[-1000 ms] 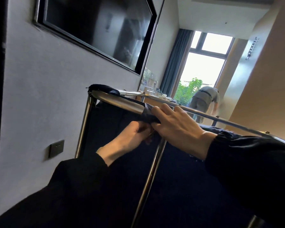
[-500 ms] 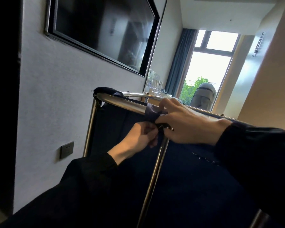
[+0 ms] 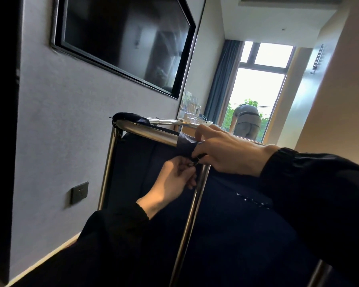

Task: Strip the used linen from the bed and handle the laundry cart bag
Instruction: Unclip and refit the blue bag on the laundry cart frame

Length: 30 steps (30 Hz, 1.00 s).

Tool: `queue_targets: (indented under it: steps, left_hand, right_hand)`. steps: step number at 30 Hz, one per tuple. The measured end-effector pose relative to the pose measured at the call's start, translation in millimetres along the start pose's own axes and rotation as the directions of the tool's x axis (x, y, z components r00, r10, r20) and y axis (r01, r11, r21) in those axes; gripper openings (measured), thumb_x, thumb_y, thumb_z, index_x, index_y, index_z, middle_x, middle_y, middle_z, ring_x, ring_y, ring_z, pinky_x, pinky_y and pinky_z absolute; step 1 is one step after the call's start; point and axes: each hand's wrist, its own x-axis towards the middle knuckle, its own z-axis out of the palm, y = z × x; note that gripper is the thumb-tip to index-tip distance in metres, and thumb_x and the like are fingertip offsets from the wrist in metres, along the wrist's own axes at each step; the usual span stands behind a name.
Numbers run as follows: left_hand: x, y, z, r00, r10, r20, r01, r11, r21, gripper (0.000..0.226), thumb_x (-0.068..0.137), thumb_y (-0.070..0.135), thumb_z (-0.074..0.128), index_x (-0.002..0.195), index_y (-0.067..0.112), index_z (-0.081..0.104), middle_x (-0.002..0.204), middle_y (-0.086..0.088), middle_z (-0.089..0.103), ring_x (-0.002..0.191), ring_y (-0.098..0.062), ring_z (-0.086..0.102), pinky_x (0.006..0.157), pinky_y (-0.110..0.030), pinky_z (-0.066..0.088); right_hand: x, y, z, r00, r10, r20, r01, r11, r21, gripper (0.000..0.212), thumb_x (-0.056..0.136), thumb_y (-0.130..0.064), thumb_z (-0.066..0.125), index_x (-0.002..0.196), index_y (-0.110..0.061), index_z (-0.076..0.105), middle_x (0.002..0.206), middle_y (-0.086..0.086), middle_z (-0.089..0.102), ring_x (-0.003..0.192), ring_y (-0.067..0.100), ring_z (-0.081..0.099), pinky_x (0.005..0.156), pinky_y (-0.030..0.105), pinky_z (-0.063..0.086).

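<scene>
Cart: a chrome frame (image 3: 149, 132) stands just beside a grey wall.
Bag (image 3: 153, 172): dark navy cloth hangs inside the frame, held to the top rail by a strap (image 3: 186, 145).
Strap: wrapped around the rail where an upright post meets it.
Right hand (image 3: 226, 152): fingers curled over the strap, gripping it.
Left hand (image 3: 174, 179): just below the rail, fingertips pinching the strap's lower end; the fastening is too small to tell.
Wall: TV (image 3: 122, 38) above, socket (image 3: 79, 192) low down.
Far end: a person (image 3: 247, 123) bends over by a bright window (image 3: 259, 90).
</scene>
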Motion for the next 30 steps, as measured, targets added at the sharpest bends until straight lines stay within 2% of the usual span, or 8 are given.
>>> queue_targets:
  steps: [2, 5, 9, 14, 18, 21, 24, 30]
  left_hand:
    - [0.7, -0.4, -1.0, 1.000, 0.015, 0.003, -0.015, 1.000, 0.022, 0.010, 0.093, -0.003, 0.053, 0.090, 0.007, 0.053, 0.063, -0.005, 0.059, 0.052, -0.014, 0.058, 0.051, -0.027, 0.049]
    - [2.1, -0.9, -1.9, 1.000, 0.028, -0.009, -0.027, 0.998, 0.053, 0.004, 0.092, -0.001, 0.056, 0.096, -0.001, 0.054, 0.065, -0.010, 0.060, 0.054, -0.017, 0.058, 0.052, -0.027, 0.049]
    - [2.1, -2.8, -2.5, 0.996, 0.084, -0.002, -0.083, 0.992, 0.097, 0.007, 0.092, -0.001, 0.056, 0.097, -0.004, 0.052, 0.067, -0.014, 0.059, 0.057, -0.020, 0.058, 0.054, -0.029, 0.049]
    - [1.5, -1.7, -4.0, 0.989, 0.145, 0.024, -0.147, 0.978, 0.149, 0.005, 0.091, -0.003, 0.056, 0.094, -0.002, 0.052, 0.066, -0.008, 0.057, 0.058, -0.017, 0.056, 0.054, -0.028, 0.049]
    - [4.0, -0.2, -2.2, 0.981, 0.193, 0.025, -0.193, 0.955, 0.226, 0.005, 0.091, -0.002, 0.056, 0.092, 0.003, 0.054, 0.065, -0.008, 0.056, 0.056, -0.016, 0.054, 0.055, -0.032, 0.048]
    - [5.0, -2.5, -3.2, 0.972, 0.229, 0.046, -0.231, 0.921, 0.315, 0.004, 0.092, 0.003, 0.056, 0.093, 0.007, 0.056, 0.067, -0.002, 0.056, 0.059, -0.013, 0.053, 0.057, -0.027, 0.045]
    - [4.4, -3.6, -7.5, 0.966, 0.243, 0.093, -0.260, 0.895, 0.362, 0.001, 0.094, 0.010, 0.055, 0.095, 0.010, 0.055, 0.072, -0.002, 0.056, 0.066, -0.018, 0.055, 0.061, -0.031, 0.045]
    - [4.0, 0.0, -12.8, 0.942, 0.298, 0.153, -0.335, 0.833, 0.441, 0.005, 0.094, 0.013, 0.057, 0.099, 0.016, 0.056, 0.070, 0.012, 0.057, 0.064, -0.001, 0.056, 0.059, -0.013, 0.040]
  right_hand:
    - [1.0, 0.6, -3.8, 1.000, 0.017, 0.017, -0.017, 0.999, 0.031, 0.019, 0.092, -0.021, 0.058, 0.108, -0.026, 0.067, 0.118, -0.004, 0.039, 0.113, 0.014, 0.037, 0.100, 0.033, 0.040]
    - [3.6, -0.7, -6.9, 0.999, 0.015, 0.044, -0.016, 0.999, 0.038, 0.021, 0.091, -0.019, 0.058, 0.109, -0.025, 0.068, 0.114, -0.003, 0.040, 0.111, 0.015, 0.040, 0.099, 0.035, 0.039]
    - [3.9, 1.1, -5.7, 0.999, 0.023, 0.022, -0.024, 0.997, 0.070, 0.019, 0.090, -0.018, 0.060, 0.105, -0.025, 0.070, 0.111, -0.003, 0.042, 0.107, 0.016, 0.044, 0.095, 0.036, 0.042]
    - [4.9, 1.5, -4.9, 1.000, 0.015, 0.013, -0.016, 0.998, 0.066, 0.017, 0.089, -0.019, 0.060, 0.103, -0.024, 0.069, 0.114, -0.003, 0.041, 0.108, 0.016, 0.044, 0.095, 0.035, 0.042]
    - [2.0, 2.1, 0.1, 1.000, 0.001, -0.020, 0.000, 0.999, 0.044, 0.013, 0.089, -0.019, 0.061, 0.099, -0.024, 0.068, 0.117, -0.003, 0.041, 0.110, 0.015, 0.040, 0.095, 0.031, 0.041]
    - [0.6, 2.8, 1.8, 0.999, 0.003, -0.042, 0.000, 0.998, 0.061, 0.013, 0.089, -0.018, 0.061, 0.097, -0.025, 0.068, 0.117, -0.004, 0.040, 0.109, 0.012, 0.037, 0.095, 0.028, 0.039]
    - [1.8, 3.2, 2.4, 0.999, 0.001, -0.044, 0.002, 0.998, 0.060, 0.013, 0.089, -0.018, 0.061, 0.097, -0.025, 0.068, 0.118, -0.003, 0.040, 0.106, 0.011, 0.036, 0.093, 0.026, 0.037]
    - [4.8, 3.0, 3.5, 0.998, -0.012, -0.059, 0.015, 0.999, 0.051, 0.013, 0.088, -0.015, 0.061, 0.093, -0.024, 0.068, 0.115, -0.003, 0.041, 0.096, 0.007, 0.030, 0.091, 0.027, 0.039]
